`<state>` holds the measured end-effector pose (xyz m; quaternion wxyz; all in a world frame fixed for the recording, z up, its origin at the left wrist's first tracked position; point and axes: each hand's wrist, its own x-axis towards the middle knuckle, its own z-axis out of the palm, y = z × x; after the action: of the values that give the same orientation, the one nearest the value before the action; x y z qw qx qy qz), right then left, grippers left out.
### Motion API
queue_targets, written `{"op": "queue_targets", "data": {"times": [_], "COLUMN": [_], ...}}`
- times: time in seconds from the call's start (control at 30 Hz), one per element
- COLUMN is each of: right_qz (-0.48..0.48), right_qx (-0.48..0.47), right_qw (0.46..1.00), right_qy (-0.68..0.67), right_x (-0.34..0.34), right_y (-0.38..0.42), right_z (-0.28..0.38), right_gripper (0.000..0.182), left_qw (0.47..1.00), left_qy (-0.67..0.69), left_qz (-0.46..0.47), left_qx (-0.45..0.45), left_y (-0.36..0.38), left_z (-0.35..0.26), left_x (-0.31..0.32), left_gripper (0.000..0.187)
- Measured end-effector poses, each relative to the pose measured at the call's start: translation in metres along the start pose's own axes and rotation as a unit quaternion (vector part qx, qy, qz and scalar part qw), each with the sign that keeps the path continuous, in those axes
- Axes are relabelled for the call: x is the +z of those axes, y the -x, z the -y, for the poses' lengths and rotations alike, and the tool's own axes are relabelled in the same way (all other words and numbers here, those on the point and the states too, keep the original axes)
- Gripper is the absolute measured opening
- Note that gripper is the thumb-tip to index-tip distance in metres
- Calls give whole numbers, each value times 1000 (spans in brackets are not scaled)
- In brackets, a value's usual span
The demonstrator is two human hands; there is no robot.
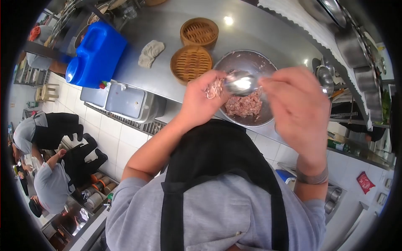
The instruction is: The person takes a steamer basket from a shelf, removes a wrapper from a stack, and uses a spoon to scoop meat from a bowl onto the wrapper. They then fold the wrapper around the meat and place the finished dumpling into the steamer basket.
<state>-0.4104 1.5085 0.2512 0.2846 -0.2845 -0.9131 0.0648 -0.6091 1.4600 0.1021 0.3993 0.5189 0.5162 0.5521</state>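
Observation:
My left hand [197, 102] is closed around a clump of raw minced meat [214, 88], held over the left side of a steel mixing bowl [261, 62]. Between the fingers of my right hand [299, 106] is a shiny metal spoon [242, 83], its bowl close beside the clump. The right hand is slightly smeared by motion. More minced meat [245, 106] lies in the near part of the bowl. Two round bamboo steamer baskets, one nearer [191, 65] and one farther [199, 32], stand on the counter left of the bowl.
A crumpled cloth [151, 53] and a blue jug [97, 52] are on the steel counter [259, 29]. Grey plastic tubs [125, 104] sit below its left edge. Metal pans [351, 46] line the right. Two people [52, 184] work at the far left.

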Motion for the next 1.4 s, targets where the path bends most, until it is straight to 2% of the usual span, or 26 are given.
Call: {"op": "queue_targets", "data": {"times": [0.07, 0.13, 0.2, 0.3, 0.4, 0.47, 0.5, 0.57, 0.7, 0.8, 0.87, 0.9, 0.97, 1.03, 1.1, 1.2, 1.27, 1.4], "right_qz": [10, 16, 71, 36, 16, 40, 65, 37, 17, 41, 15, -10, -18, -27, 7, -13, -15, -8], "right_qx": [17, 37, 2, 19, 11, 7, 2, 0, -13, -15, 3, 24, 31, 39, 59, 81, 82, 75], "right_qw": [1000, 999, 997, 999, 1000, 999, 998, 999, 1000, 999, 1000, 999, 999, 998, 998, 997, 996, 997], "right_qy": [-4, -5, -20, 28, 18, 10, 0, 7, 4, 7, 20, 33, 33, 36, 10, -15, -26, -8], "right_x": [-8, -6, 8, 0, -6, 3, 6, -4, -2, 1, -15, -21, -24, -24, -19, -10, -1, 7], "right_y": [4, 7, 10, 8, 9, 9, 9, 8, 6, 5, 3, 4, 7, 10, 15, 21, 25, 29], "right_z": [-1, -2, -3, 0, 1, 1, 0, 0, 4, 4, 6, 6, 3, 3, 4, 8, 8, 8], "right_gripper": [24, 23, 21, 21, 21, 21, 21, 22, 22, 22, 22, 22, 21, 20, 20, 20, 20, 20], "left_qw": [996, 998, 999, 995, 998, 999, 999, 996, 999, 997, 982, 982, 963, 963, 962, 972, 994, 991], "left_qy": [53, 45, 38, 93, 27, 34, 33, 83, 38, 62, 187, 187, 242, 251, 259, 212, 29, -55], "left_qz": [15, 19, 26, 32, 36, 23, 25, 4, 22, 34, 18, 17, 48, 36, 23, -27, -68, -35], "left_qx": [-64, -46, -28, -7, -49, 14, 16, -11, -33, 24, -18, -19, -108, -92, -79, -96, 80, 114], "left_y": [-2, 0, -1, -2, -3, -1, -3, -3, -2, -2, -2, -2, -5, -4, -3, -2, -2, 0], "left_z": [-4, 5, 5, 0, 0, -3, 0, 8, 1, -2, -2, -5, -16, -12, -9, -3, 6, 10], "left_x": [-1, 1, 6, 10, 9, 13, 14, 16, 13, 14, 14, 12, 5, 8, 11, 17, 20, 20], "left_gripper": [28, 29, 30, 38, 44, 43, 43, 43, 46, 47, 45, 45, 41, 40, 40, 41, 44, 45]}}
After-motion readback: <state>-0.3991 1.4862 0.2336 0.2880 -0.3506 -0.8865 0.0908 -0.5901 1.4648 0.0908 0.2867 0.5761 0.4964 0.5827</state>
